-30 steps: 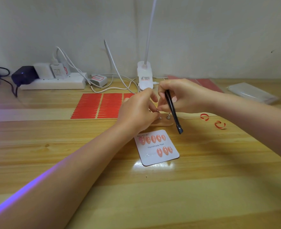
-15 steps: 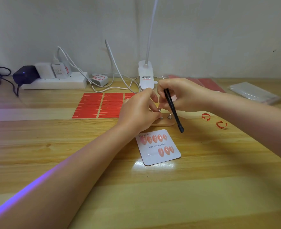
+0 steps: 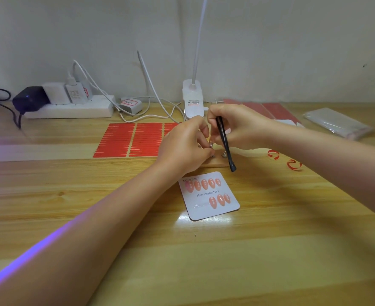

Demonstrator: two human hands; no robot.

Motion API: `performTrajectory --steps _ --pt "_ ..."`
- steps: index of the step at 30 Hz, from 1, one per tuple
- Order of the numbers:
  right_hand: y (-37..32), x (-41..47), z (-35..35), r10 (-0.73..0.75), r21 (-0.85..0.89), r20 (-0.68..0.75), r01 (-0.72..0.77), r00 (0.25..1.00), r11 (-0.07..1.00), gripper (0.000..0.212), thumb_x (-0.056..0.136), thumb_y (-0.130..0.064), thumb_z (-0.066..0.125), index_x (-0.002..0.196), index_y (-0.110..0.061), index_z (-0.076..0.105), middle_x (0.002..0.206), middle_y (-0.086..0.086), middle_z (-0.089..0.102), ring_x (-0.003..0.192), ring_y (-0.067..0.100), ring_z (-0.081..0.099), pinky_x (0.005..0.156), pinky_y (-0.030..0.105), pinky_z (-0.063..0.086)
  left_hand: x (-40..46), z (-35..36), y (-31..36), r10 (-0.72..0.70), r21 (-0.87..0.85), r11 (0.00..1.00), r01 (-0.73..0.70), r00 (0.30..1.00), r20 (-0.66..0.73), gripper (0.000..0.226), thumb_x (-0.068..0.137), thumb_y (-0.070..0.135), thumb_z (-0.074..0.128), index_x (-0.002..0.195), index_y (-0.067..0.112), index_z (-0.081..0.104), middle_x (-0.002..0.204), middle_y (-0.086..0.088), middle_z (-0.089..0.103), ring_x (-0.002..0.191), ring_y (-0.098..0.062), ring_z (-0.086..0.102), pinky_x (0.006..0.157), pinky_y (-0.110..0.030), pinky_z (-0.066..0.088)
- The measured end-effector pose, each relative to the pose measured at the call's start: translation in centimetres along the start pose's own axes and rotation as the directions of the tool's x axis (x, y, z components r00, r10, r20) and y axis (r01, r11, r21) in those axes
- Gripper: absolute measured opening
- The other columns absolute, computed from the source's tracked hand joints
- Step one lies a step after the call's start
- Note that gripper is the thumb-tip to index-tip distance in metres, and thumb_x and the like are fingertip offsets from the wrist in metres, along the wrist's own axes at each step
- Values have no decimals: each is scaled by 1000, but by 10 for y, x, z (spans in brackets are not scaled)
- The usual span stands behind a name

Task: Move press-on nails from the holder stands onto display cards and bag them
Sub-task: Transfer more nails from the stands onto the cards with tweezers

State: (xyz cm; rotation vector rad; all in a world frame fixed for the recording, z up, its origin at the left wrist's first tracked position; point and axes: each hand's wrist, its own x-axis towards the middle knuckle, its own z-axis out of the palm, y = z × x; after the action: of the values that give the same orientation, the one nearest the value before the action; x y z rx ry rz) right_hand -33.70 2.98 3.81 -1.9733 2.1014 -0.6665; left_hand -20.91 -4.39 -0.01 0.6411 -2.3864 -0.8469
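Note:
A white display card (image 3: 208, 196) printed "Handmade Nail" lies on the table with several peach press-on nails stuck on it in two rows. Just behind it sits a wooden holder base (image 3: 217, 162) with small metal stands (image 3: 223, 154). My left hand (image 3: 183, 146) is curled over the base, its fingertips pinching a small stand or nail that is mostly hidden. My right hand (image 3: 235, 125) meets it from the right and grips a black tweezer tool (image 3: 225, 146) that points down and right over the base.
Red adhesive-tab sheets (image 3: 129, 139) lie behind my left hand. A white lamp base (image 3: 193, 100), power strip (image 3: 71, 109) and cables stand at the back. Clear bags (image 3: 336, 122) lie far right, red sheets (image 3: 266, 109) beside them, and two curled red strips (image 3: 283, 160) near my right forearm.
Both hands stay together over the holder base with only slight finger movement. The card and the rest of the table are as before.

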Motion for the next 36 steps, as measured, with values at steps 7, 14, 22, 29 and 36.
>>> performTrajectory --steps 7,14,22,29,36 --pt "2 12 -5 68 102 -107 -57 992 993 38 79 3 64 67 -22 38 75 11 53 84 40 58 72 39 47 0 -1 -1 -18 35 999 18 1000 -3 37 75 16 72 71 28 38 67 16 61 64 0 47 67 -28 38" --pt "1 -8 -2 100 270 -248 -30 964 962 39 79 4 68 68 -20 39 68 0 60 70 16 61 63 17 47 0 -8 2 -13 80 997 7 997 74 35 71 29 77 80 27 43 69 19 61 68 5 48 76 -30 39" --pt "-4 -40 10 91 333 -449 72 889 940 38 77 0 71 70 -20 39 71 4 65 64 10 62 66 25 50 0 -34 18 43 133 990 -52 996 74 16 78 43 67 69 36 56 76 24 54 92 -9 56 95 -44 41" --pt "-7 -44 20 7 166 -519 93 855 982 40 79 -3 70 70 -25 38 73 8 60 69 16 59 66 30 48 -3 -24 14 103 254 959 -125 990 97 23 73 49 69 90 34 65 83 20 57 86 -3 49 92 -33 31" --pt "-5 -39 20 -70 92 -497 132 865 987 42 77 -1 70 71 -28 38 65 -14 51 68 8 54 61 12 38 4 -4 7 41 162 986 -50 997 63 22 74 47 71 81 25 72 62 21 54 66 9 43 78 -33 27"
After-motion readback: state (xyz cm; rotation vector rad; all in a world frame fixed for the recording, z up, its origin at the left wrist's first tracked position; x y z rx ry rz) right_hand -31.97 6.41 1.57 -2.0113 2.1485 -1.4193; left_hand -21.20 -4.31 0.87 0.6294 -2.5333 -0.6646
